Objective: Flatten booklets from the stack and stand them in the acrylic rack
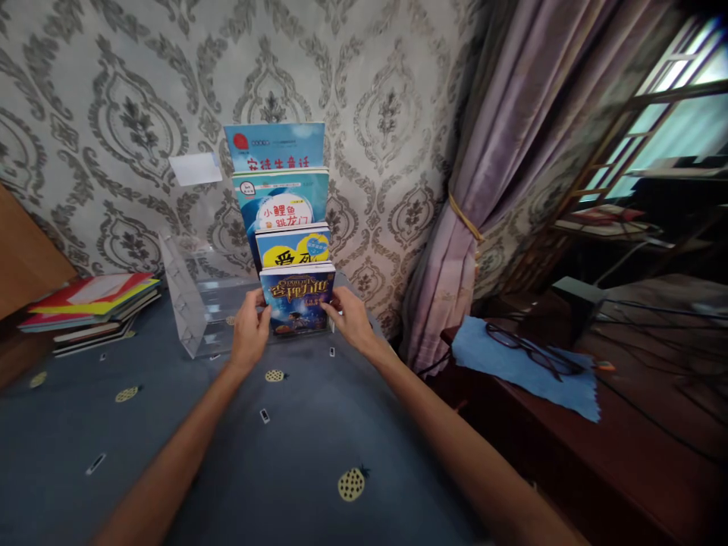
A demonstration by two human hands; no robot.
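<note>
A dark blue book [299, 303] with gold lettering stands upright at the front of a clear tiered book rack [190, 307]. My left hand [250, 327] grips its left edge, and my right hand [348, 317] grips its right edge. Behind it, stepped upward, are a blue-and-yellow book [293, 249], a teal book [283, 206] with red and black lettering, and a taller light blue book [276, 145] at the back. The lower parts of these rear books are hidden by the ones in front. The rack's left part holds no books.
A pile of books and colored folders [102, 307] lies left on the blue pineapple-print cloth [284, 470]. Glasses [535, 350] rest on a blue cloth [494, 364] atop a dark red surface to the right. Wallpaper and a tied curtain [483, 167] stand behind.
</note>
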